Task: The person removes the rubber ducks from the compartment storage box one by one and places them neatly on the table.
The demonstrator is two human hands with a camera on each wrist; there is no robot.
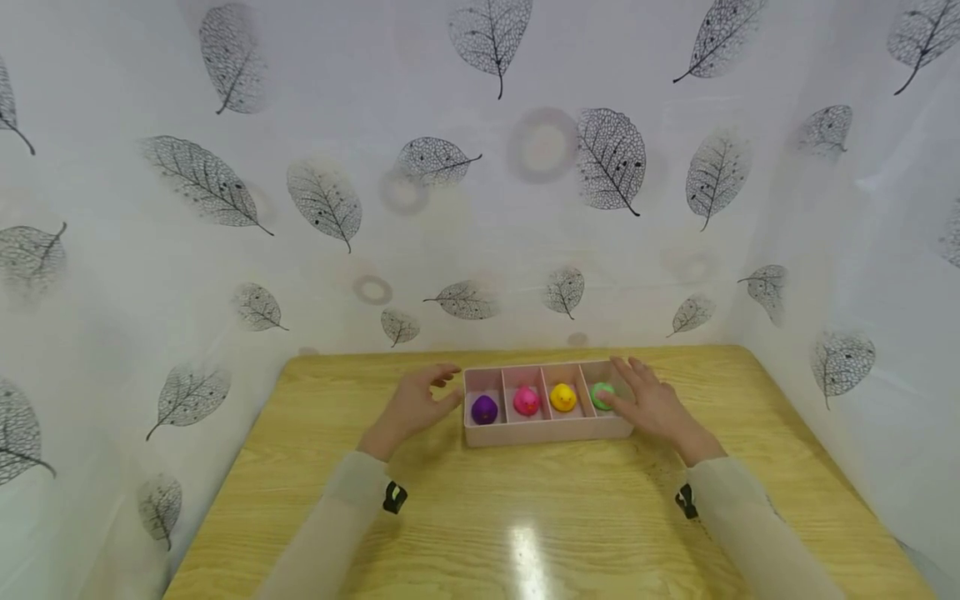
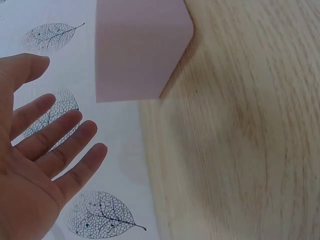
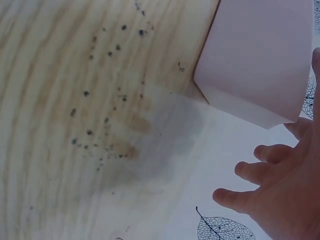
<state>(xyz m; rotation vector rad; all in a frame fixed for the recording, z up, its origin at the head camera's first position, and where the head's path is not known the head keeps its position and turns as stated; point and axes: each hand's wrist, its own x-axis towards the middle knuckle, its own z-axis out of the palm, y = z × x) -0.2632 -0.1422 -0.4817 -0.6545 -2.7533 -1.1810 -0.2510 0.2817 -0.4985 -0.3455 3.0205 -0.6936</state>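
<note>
Fingers point(image 2: 82, 170) near box point(image 1: 547, 432) (pale pink, partitioned)

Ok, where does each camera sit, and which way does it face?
Head: on the head, facing forward and down at the pink box and table; left hand, right hand and sleeves show.
Left wrist: on that wrist, toward box and table; left palm shows.
Right wrist: on that wrist, toward box and table; right fingers show.
Both wrist views share box, table, leafy sheet.

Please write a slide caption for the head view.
Left hand and right hand at either end of a divided pink box holding a purple, a pink, a yellow and a green toy.
</note>
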